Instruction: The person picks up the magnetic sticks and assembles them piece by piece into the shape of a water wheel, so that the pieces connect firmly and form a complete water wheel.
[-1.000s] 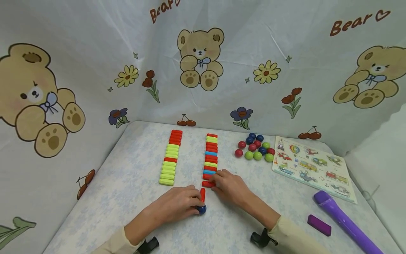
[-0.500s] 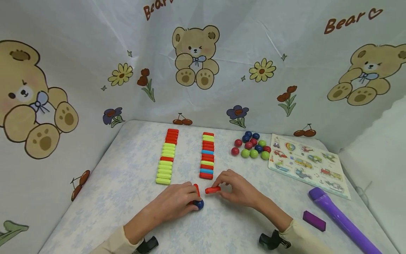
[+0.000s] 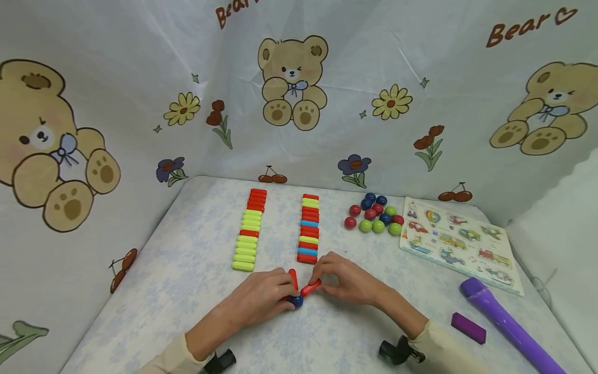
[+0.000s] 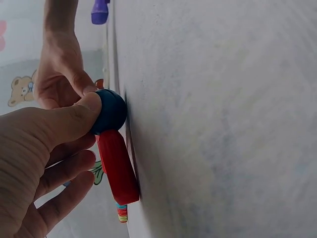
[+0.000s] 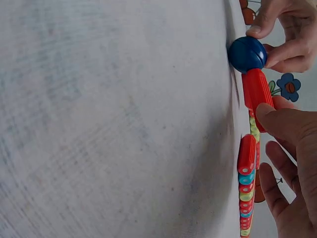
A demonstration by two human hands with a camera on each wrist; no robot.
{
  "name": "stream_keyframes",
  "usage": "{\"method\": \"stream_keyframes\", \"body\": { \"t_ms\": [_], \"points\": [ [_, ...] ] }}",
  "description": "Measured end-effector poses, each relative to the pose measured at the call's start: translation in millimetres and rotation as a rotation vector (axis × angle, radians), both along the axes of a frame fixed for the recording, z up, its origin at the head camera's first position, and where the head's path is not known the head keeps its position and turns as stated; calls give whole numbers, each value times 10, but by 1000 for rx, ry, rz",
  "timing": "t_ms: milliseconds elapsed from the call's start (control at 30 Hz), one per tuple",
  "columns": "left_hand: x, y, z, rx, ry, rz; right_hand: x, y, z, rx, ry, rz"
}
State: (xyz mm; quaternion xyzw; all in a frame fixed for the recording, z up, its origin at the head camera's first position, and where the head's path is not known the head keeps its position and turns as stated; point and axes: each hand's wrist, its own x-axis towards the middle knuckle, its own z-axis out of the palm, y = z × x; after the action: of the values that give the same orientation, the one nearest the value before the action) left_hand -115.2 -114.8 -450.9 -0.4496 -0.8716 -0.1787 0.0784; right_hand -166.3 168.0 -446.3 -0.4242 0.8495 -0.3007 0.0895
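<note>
My left hand (image 3: 263, 295) pinches a dark blue ball (image 3: 296, 302) between thumb and fingers, low at the table. One red stick (image 3: 293, 279) extends from the ball away from me; in the left wrist view a red stick (image 4: 118, 166) meets the ball's side. Fingers and thumb of my right hand (image 3: 348, 280) pinch a second red stick (image 3: 311, 288), slanted with its near end at the ball. From the right wrist, that held stick (image 5: 260, 91) appears to touch the blue ball (image 5: 247, 54). The left fingers partly hide the ball and whatever lies behind it.
Two columns of sticks lie beyond my hands: a red-and-green one (image 3: 247, 234) and a mixed one (image 3: 309, 228) with blue. Several balls (image 3: 374, 213) cluster at the back right, beside a picture board (image 3: 462, 244). A purple microphone-shaped object (image 3: 509, 322) and purple block (image 3: 469, 328) lie right.
My right hand has taken the red stick from below the mixed column, drawn it nearer and turned its end to the blue ball. The left hand keeps the ball in nearly the same place.
</note>
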Motion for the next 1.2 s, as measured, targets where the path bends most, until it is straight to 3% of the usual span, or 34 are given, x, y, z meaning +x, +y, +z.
{"method": "stream_keyframes", "body": {
  "t_ms": [233, 400, 533, 700, 900, 1200],
  "points": [
    [5, 3, -10, 0, 29, -21, -28, -8, -40, -1, 2, 20],
    [32, -7, 38, -30, -10, -23, -83, 10, -61, -27, -3, 32],
    [64, -19, 58, -31, -53, -16, -158, 2, -85, -46, 45, -13],
    [90, -29, 50, -30, -60, -7, -224, -70, -117, 33, 164, -64],
    [81, -5, 53, -65, -108, 13, -191, -59, -145, 100, 240, -76],
    [81, 16, 60, -67, -90, 38, -132, 58, -144, 125, 230, -136]
  ]
}}
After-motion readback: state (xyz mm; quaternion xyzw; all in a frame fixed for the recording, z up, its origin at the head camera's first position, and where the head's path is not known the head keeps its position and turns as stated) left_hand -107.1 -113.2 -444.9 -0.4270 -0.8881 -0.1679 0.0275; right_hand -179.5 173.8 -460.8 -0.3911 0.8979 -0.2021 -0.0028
